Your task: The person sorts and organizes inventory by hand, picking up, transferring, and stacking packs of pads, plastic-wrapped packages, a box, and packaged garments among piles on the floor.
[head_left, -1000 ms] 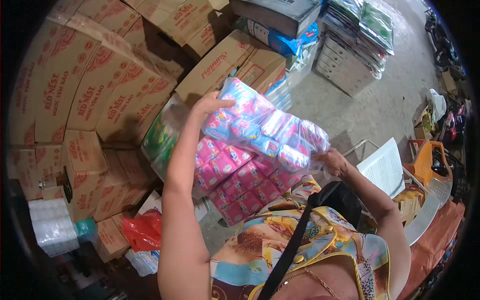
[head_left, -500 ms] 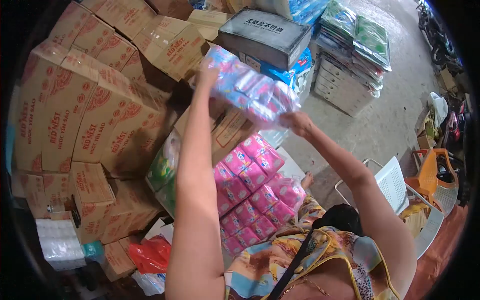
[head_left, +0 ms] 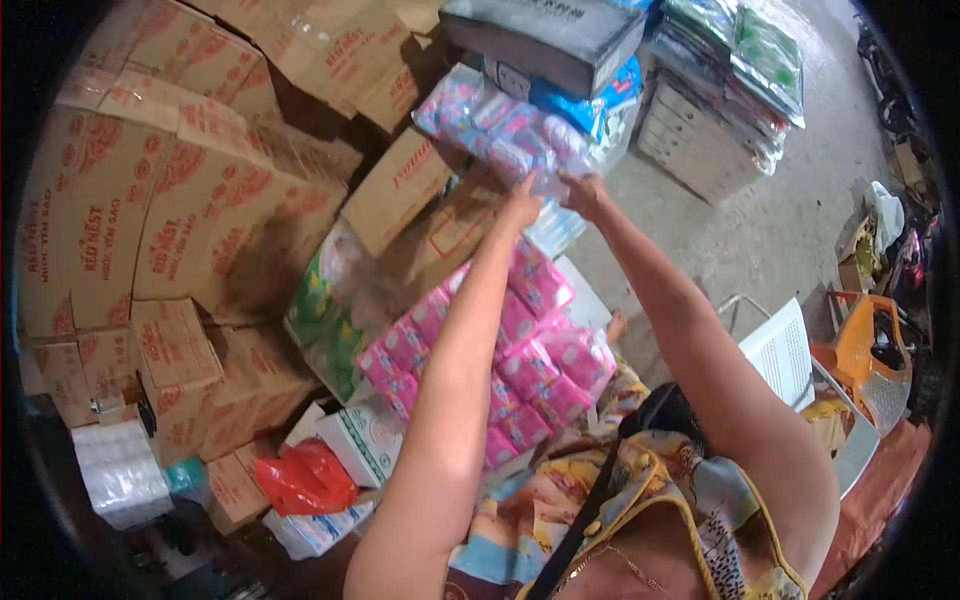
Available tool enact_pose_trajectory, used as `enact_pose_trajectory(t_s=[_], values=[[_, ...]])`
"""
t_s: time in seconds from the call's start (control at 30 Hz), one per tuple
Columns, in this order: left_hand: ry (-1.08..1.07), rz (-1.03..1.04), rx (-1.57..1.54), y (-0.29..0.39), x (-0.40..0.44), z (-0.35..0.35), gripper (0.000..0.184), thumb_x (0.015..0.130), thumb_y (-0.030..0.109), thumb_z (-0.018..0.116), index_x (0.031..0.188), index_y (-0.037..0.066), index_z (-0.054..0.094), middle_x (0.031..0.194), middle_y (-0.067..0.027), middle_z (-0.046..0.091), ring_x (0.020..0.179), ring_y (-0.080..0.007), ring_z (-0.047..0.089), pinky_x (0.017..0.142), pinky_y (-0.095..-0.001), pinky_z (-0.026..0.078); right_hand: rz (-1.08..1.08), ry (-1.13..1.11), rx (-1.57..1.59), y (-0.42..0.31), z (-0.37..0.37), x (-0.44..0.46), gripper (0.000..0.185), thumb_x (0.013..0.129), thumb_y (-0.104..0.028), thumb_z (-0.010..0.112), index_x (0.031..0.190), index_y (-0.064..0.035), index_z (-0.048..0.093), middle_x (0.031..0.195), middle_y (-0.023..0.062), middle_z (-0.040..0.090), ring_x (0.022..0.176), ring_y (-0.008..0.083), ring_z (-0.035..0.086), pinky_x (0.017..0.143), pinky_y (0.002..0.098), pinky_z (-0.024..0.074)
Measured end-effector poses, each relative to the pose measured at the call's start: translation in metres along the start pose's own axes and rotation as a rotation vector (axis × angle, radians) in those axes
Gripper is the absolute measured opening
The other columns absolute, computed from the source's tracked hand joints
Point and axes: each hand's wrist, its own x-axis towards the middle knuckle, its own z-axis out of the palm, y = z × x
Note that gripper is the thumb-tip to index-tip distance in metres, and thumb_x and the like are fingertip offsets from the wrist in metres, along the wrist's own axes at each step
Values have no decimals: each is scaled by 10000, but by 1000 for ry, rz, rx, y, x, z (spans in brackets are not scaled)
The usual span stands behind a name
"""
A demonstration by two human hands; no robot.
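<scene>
A clear plastic-wrapped bundle of blue and pink packs [head_left: 500, 125] lies at the top middle, below a dark grey box. My left hand [head_left: 521, 203] is closed on the loose plastic at the bundle's near right end. Close beside it, my right hand [head_left: 583, 194] pinches the same end from the right; its fingertips are partly hidden. Under my left forearm sits a large block of bright pink wrapped packs [head_left: 535, 385]. An open brown carton [head_left: 400, 190] stands just left of the bundle, its flap raised.
Stacked Red Nest cartons [head_left: 210, 220] fill the left side. The dark grey box [head_left: 545, 40] rests on a blue package [head_left: 595, 100]. Plastic-wrapped goods top a white basket [head_left: 700, 135] at upper right. A white chair [head_left: 785, 355] and an orange chair [head_left: 860, 340] stand right.
The bundle has gone from being held up between both hands to lying lower near the carton. My left hand has shifted right from its far end to the near end, beside my right hand.
</scene>
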Motion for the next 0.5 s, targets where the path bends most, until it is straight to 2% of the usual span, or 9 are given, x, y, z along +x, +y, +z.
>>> enact_pose_trajectory(t_s=[0.03, 0.13, 0.23, 0.27, 0.33, 0.37, 0.4, 0.47, 0.5], values=[[-22, -1, -27, -9, 3, 2, 538, 727, 190, 525, 1222, 71, 350, 1181, -222, 396, 1112, -317, 371, 930, -343, 290, 136, 104, 43, -24, 9, -44, 744, 649, -270, 692, 1186, 31, 274, 1109, 231, 408, 918, 320, 485, 658, 411, 455], [54, 72, 115, 12, -22, -15, 489, 739, 196, 518, 1191, 62, 391, 1109, -222, 463, 1038, -322, 446, 876, -332, 348, 182, 67, 52, -6, 4, -72, 826, 649, -323, 683, 1227, 13, 198, 1161, 231, 351, 971, 337, 451, 692, 433, 444], [14, 57, 86, -8, -23, -12, 457, 737, 209, 527, 1165, 91, 421, 1123, -197, 455, 1035, -326, 439, 868, -378, 347, 220, -222, -410, 33, -12, -75, 778, 658, -462, 630, 1194, 6, 316, 1189, 195, 351, 973, 359, 440, 745, 437, 413], [14, 62, 89, -17, -23, -8, 457, 737, 209, 527, 1165, 91, 421, 1123, -197, 455, 1035, -326, 439, 868, -378, 347, 164, -282, -487, 36, -10, -92, 752, 646, -517, 613, 1123, 27, 409, 1150, 189, 404, 959, 330, 455, 772, 412, 397], [-12, 73, 65, -36, -25, 0, 433, 733, 193, 522, 1145, 88, 446, 1081, -191, 490, 1015, -319, 458, 858, -363, 356, 17, -402, -618, 43, -2, -110, 750, 625, -524, 630, 1076, 48, 450, 1038, 180, 495, 920, 276, 484, 772, 365, 401], [-11, 75, 67, -42, -30, 1, 433, 733, 193, 522, 1145, 88, 446, 1081, -191, 490, 1015, -319, 458, 858, -363, 356, -67, -392, -641, 53, 6, -114, 748, 616, -533, 633, 1024, 76, 481, 921, 170, 550, 865, 229, 512, 742, 334, 421], [6, 94, -2, -49, -37, 2, 414, 732, 187, 516, 1130, 87, 463, 1065, -187, 503, 1009, -313, 466, 854, -352, 360, -69, -395, -642, 57, 9, -115, 748, 616, -533, 633, 1024, 76, 481, 921, 170, 550, 865, 229, 512, 742, 334, 421], [30, 105, -70, -52, -59, -3, 396, 731, 181, 510, 1114, 86, 481, 1049, -184, 516, 1003, -308, 475, 850, -340, 364, -119, -340, -916, 61, 19, -123, 755, 614, -531, 635, 1012, 93, 483, 905, 157, 561, 833, 219, 526, 716, 329, 434], [18, 67, -84, -39, -77, -14, 382, 733, 180, 501, 1101, 81, 493, 1054, -182, 515, 1006, -299, 476, 850, -331, 364, -94, -269, -868, 51, 23, -139, 741, 604, -515, 654, 991, 96, 494, 896, 153, 568, 813, 207, 538, 698, 329, 444]])
